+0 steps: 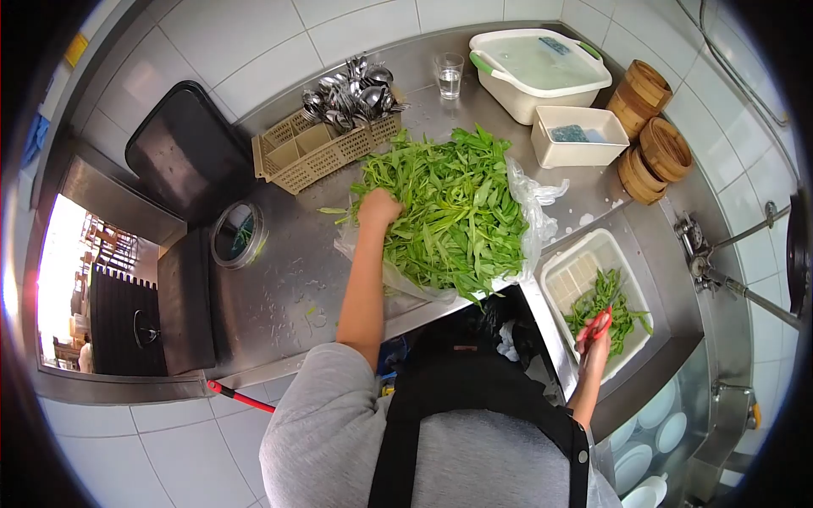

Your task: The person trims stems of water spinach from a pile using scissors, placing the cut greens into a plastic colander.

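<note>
A big heap of leafy greens point(453, 212) lies on a clear plastic bag point(535, 203) on the steel counter. My left hand point(379, 208) is closed at the heap's left side, its fingertips partly buried among the stems. On the right, my right hand point(592, 343) grips red-handled scissors point(600, 322), with the blades pointing away into greenery. Beneath them is a white plastic basket point(555, 275), which holds a smaller bunch of cut greens point(625, 326).
Behind the heap stand a cutlery rack point(326, 161) full of spoons and forks, a glass of water point(449, 76) and a white tub point(517, 102). Bamboo steamers point(665, 148) flank a tap point(699, 254). A round clear container point(239, 235) sits left; plates point(633, 466) lie lower right.
</note>
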Tool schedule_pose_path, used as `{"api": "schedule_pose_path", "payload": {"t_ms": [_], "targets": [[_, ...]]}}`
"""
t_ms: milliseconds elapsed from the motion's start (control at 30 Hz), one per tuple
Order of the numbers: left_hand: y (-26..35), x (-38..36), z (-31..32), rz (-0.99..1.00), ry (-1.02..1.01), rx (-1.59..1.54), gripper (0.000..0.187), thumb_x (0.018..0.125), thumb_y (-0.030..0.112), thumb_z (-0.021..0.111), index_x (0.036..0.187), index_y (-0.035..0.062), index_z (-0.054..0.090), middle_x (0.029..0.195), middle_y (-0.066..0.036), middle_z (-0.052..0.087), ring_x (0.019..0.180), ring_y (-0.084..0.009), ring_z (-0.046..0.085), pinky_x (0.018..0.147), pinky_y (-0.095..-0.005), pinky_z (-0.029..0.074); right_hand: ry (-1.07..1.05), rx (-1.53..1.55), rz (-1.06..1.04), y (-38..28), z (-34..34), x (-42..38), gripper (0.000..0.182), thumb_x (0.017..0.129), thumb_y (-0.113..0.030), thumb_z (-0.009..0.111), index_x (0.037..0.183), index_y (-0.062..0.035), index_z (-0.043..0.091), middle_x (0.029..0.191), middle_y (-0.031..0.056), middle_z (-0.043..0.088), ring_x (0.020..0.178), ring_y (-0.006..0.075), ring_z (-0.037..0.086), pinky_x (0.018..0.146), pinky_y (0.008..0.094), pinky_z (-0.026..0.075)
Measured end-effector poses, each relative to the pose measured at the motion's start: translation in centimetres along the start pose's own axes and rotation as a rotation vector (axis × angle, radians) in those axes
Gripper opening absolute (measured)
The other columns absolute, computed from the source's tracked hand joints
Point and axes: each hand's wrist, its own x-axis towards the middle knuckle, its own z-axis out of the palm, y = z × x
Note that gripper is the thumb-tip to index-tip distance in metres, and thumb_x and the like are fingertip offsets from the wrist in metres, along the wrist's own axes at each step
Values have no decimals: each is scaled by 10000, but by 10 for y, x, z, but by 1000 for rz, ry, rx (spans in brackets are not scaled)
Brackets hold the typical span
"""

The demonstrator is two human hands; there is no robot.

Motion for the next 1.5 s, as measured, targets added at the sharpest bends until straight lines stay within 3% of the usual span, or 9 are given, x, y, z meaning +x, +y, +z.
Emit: {"api": "schedule_pose_path", "payload": {"t_ms": [133,333,533,667,733,800,967,1133,1500], "targets": [[-8,-10,11,102,1,-72,242,674,279,702,723,56,621,773,-137,619,712,-285,595,644,-378,468,-105,-31,-12,-6,24,-2,510,854,-539,427,820,-34,494,490,46,490,336,74,334,340,197,228],[36,-44,-46,519,401,-744,242,752,230,664,812,21,558,711,-28,538,614,-109,464,544,-269,387,-220,-48,-84,-14,38,-10,452,883,-480,413,825,-42,508,499,49,509,340,69,351,341,190,239],[55,-41,-36,529,53,-621,258,821,213,602,973,5,579,754,-22,561,663,-86,461,606,-241,394,-309,-101,-76,-14,50,-17,375,895,-420,431,832,-56,499,507,40,515,344,66,358,348,195,257],[66,-50,-18,548,-183,-1014,212,871,168,515,1006,5,533,937,-37,595,775,-90,496,679,-248,402,-433,-101,-132,-24,64,-26,288,894,-355,470,849,-73,505,510,11,516,355,42,339,355,183,247],[72,-56,-16,476,-209,-1006,199,885,152,481,1047,49,531,919,14,577,572,-27,350,478,-203,310,-544,-103,-124,-35,72,-31,262,890,-324,486,847,-66,496,557,3,515,403,44,388,378,177,263],[73,-56,-18,547,-250,-878,167,883,131,476,1002,21,515,1026,-39,586,833,-89,496,773,-242,387,-637,-97,-141,-50,85,-38,238,877,-283,515,864,-48,485,653,-1,502,526,64,485,451,180,329],[85,-64,-10,748,-91,-866,125,825,113,573,878,3,546,820,-29,586,794,-102,516,766,-251,399,-913,-33,-165,-68,116,-40,148,861,-181,550,866,-42,498,637,-13,504,525,55,486,481,183,360],[111,-83,0,854,2,-805,161,788,129,620,875,5,566,800,-42,588,766,-126,533,730,-263,421,-826,-47,-146,-66,127,-36,113,861,-148,549,845,-45,506,611,-22,502,509,46,478,483,182,369],[222,-148,89,1019,-304,-750,147,787,138,601,863,13,589,789,-113,625,720,-178,588,665,-296,440,-419,217,-87,-45,69,-31,301,899,-341,471,855,-47,515,521,31,503,409,69,416,394,191,261]]}}
